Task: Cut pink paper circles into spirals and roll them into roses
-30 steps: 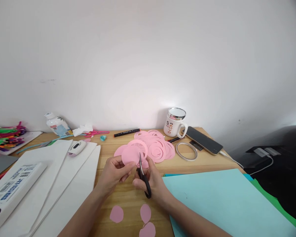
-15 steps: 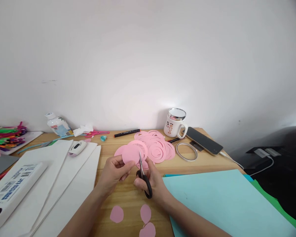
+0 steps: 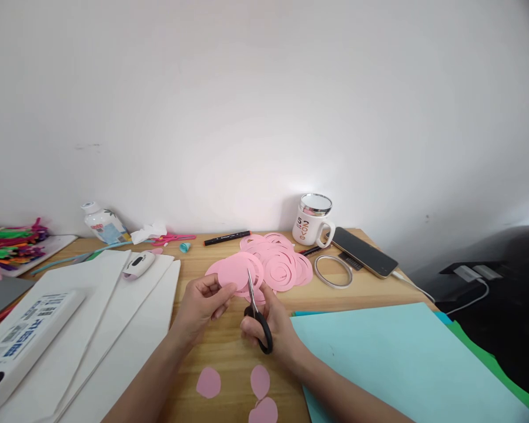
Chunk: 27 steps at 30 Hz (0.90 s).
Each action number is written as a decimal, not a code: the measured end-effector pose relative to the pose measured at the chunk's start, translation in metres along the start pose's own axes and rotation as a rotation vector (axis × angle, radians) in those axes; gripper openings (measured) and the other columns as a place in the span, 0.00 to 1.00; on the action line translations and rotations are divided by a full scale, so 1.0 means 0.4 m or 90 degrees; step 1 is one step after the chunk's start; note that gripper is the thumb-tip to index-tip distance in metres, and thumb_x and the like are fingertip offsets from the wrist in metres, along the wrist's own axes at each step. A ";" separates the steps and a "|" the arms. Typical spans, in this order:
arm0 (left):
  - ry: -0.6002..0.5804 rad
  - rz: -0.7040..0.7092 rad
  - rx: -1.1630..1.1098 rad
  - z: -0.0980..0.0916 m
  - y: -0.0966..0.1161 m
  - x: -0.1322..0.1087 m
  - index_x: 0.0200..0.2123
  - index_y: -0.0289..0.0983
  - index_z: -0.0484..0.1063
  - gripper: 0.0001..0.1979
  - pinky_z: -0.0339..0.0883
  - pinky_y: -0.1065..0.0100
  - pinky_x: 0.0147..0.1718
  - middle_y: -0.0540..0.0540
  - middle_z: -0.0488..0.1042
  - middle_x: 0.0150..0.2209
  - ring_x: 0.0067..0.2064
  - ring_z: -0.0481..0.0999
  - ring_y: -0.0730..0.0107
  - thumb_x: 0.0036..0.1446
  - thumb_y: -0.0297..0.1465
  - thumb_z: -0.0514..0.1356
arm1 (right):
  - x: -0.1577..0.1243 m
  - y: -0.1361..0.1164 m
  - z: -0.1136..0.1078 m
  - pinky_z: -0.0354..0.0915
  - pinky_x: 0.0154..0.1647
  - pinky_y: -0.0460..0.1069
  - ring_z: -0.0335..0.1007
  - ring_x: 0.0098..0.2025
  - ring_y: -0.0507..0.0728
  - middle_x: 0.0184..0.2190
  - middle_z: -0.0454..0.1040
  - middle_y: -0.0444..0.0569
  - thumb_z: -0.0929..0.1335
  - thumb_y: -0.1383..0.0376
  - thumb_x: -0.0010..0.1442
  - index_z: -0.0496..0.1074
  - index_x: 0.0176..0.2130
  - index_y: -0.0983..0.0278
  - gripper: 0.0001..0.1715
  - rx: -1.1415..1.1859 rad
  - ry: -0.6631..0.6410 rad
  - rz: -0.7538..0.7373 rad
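Note:
My left hand (image 3: pixel 205 302) pinches a round piece of pink paper (image 3: pixel 233 271) by its lower left edge, thumb on top. In my right hand (image 3: pixel 268 323) are black-handled scissors (image 3: pixel 260 329), their blades pointing up and lying at the paper's right edge. Whether the blades are fully closed is hard to tell. Behind the held piece lies a pile of pink paper rings and spirals (image 3: pixel 280 267). Nearer to me, several small pink petal-shaped pieces (image 3: pixel 208 382) lie on the wooden table (image 3: pixel 229 358).
White sheets (image 3: pixel 154 317) with a white boxy device (image 3: pixel 30 338) cover the left. Light blue paper (image 3: pixel 392 352) lies at the right. Toward the wall stand or lie a mug (image 3: pixel 307 226), a phone (image 3: pixel 364 252), a tape-like ring (image 3: pixel 334 286), a marker (image 3: pixel 227 238) and a bottle (image 3: pixel 104 224).
My left thumb has drawn back slightly to the left on the pink paper. The scissors have barely shifted at the paper's right edge. Other things stay in place.

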<state>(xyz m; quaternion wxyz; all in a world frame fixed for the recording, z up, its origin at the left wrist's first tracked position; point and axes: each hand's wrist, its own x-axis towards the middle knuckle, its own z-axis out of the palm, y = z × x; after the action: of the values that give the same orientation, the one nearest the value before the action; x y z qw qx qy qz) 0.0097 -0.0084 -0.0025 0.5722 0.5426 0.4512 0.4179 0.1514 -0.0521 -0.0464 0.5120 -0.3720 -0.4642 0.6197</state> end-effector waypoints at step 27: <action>-0.064 -0.012 0.082 0.003 -0.007 -0.007 0.18 0.33 0.65 0.16 0.48 0.78 0.13 0.56 0.62 0.13 0.14 0.56 0.84 0.47 0.37 0.64 | 0.001 -0.010 -0.001 0.50 0.21 0.43 0.52 0.22 0.48 0.21 0.60 0.36 0.74 0.62 0.45 0.50 0.54 0.62 0.44 0.024 0.012 -0.019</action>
<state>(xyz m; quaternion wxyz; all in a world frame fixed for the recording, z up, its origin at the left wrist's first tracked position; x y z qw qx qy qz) 0.0100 -0.0116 -0.0051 0.5617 0.5943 0.4530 0.3551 0.1529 -0.0514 -0.0427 0.5329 -0.3609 -0.4530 0.6169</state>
